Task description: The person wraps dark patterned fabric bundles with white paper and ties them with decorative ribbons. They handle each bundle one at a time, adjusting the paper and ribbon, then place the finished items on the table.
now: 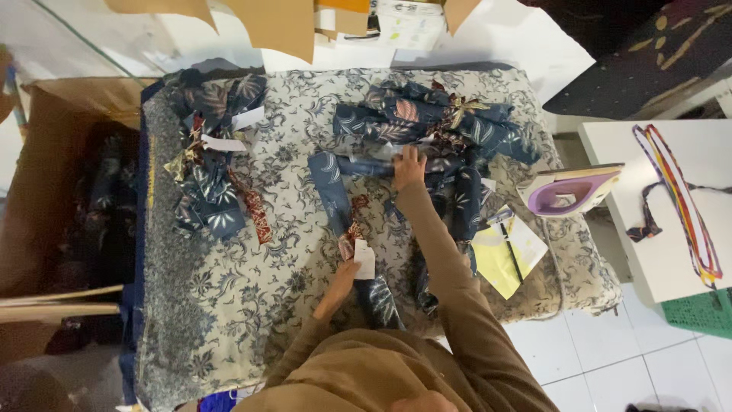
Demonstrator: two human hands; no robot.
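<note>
A long navy strip of leaf-print fabric (333, 194) lies across the floral padded board (229, 305). My right hand (409, 168) reaches forward and presses on the strip's far end, beside a heap of the same navy fabric (435, 118). My left hand (341, 276) is nearer my body, pinching the strip where a small white tag (365, 258) and a red patterned piece hang. The strip's near end (380, 299) runs down toward me.
A second pile of navy and red fabric with white tags (210, 164) lies on the board's left side. A purple iron (568, 191) stands at the right edge beside yellow papers (505, 255). A white table (656, 229) with colourful cords stands right; cardboard boxes (46, 183) stand left.
</note>
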